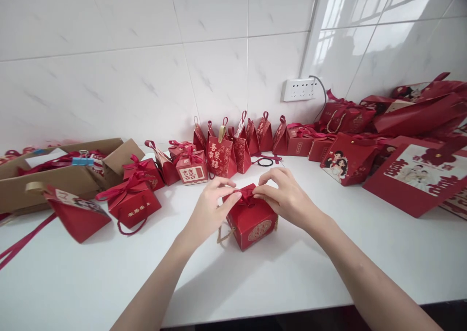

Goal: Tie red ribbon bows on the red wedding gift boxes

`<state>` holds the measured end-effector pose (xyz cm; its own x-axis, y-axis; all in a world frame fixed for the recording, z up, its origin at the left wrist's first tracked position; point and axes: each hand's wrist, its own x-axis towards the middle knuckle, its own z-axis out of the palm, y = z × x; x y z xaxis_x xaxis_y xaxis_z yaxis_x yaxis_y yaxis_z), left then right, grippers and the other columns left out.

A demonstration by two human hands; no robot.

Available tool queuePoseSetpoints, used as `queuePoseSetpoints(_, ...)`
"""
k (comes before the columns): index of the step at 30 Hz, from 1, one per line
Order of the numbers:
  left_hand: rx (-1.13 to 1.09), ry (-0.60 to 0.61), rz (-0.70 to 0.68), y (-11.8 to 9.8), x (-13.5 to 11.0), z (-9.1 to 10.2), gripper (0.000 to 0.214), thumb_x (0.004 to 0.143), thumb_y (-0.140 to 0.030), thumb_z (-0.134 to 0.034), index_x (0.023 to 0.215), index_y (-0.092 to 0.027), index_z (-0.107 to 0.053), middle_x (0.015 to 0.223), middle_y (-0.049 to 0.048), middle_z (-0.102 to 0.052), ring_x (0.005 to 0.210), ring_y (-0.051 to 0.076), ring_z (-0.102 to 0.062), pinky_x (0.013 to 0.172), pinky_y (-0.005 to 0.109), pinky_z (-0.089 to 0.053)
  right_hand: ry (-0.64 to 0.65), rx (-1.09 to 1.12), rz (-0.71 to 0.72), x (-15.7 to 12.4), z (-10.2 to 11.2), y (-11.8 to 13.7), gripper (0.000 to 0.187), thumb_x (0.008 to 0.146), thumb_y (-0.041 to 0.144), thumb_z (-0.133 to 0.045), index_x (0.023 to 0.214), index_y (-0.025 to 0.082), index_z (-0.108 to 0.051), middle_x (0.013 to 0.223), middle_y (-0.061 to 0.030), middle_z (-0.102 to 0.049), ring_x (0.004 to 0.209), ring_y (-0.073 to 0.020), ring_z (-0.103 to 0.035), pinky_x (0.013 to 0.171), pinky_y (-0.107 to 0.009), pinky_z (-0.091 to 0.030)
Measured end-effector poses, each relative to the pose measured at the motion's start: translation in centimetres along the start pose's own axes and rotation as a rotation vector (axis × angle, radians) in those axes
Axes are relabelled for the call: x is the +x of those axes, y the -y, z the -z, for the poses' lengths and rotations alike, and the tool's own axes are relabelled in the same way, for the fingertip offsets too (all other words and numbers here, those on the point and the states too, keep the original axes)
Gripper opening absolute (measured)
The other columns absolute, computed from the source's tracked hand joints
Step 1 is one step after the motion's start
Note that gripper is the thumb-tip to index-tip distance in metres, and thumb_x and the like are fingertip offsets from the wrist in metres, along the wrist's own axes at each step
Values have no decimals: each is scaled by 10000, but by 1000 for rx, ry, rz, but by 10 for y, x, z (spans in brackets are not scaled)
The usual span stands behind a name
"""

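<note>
A red gift box (251, 221) with a gold oval emblem on its front stands on the white table, in the middle of the head view. On its top sits a red ribbon (247, 197) tied in a bow. My left hand (213, 207) pinches the left side of the ribbon between thumb and fingers. From the right, my right hand (282, 192) pinches the ribbon's other side. A twisted gold cord handle (226, 235) hangs from the box's left side, and part of another shows at its right.
Behind the box, several red gift boxes (221, 157) line the tiled wall. An open cardboard carton (47, 182) with ribbons lies left. Red bags and boxes (412, 175) pile up right. A power strip (299, 90) is on the wall; a black ring (264, 162) lies on the table (146, 268).
</note>
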<state>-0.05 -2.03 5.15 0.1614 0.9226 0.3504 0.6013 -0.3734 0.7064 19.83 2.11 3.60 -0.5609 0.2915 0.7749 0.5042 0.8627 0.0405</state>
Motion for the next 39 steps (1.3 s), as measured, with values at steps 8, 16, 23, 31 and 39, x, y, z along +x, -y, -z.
queuePoseSetpoints(8,114,-249,-31,-5,-45,-21,159,875,-262,-494,819,-199,-629,931,23,-536,504,54,-515,534,233,-494,33,-103,179,-12,4,-9,299,898,27,-354,927,206,-593,854,-61,-580,727,-157,-496,891,-471,-428)
queuePoseSetpoints(16,308,-251,-281,-1,-57,-29,176,900,-186,-438,895,-190,-614,904,42,-579,617,85,-577,534,205,-498,-7,-114,209,-21,12,-13,361,889,8,-299,956,215,-586,825,-43,-584,692,-139,-510,884,-454,-439)
queuePoseSetpoints(23,287,-208,-370,14,-52,-12,198,897,-159,-428,852,-181,-619,889,39,-575,667,88,-597,590,204,-526,-29,-113,239,-29,20,-15,284,903,43,-344,968,201,-571,804,-40,-590,705,-143,-526,866,-429,-435)
queuePoseSetpoints(31,21,-81,-21,-1,-56,-11,151,852,-287,-499,926,-199,-597,911,37,-514,676,101,-551,465,186,-489,-87,21,-49,-40,35,21,107,883,205,-488,868,199,-594,794,-57,-591,708,-168,-553,731,-373,-450)
queuePoseSetpoints(39,105,-143,157,-18,-57,-19,175,868,-347,-465,768,-211,-514,775,-11,-514,631,109,-531,525,228,-438,271,251,-871,-24,37,52,498,919,535,-255,549,221,-368,522,-11,-501,457,-152,-466,443,-274,-345)
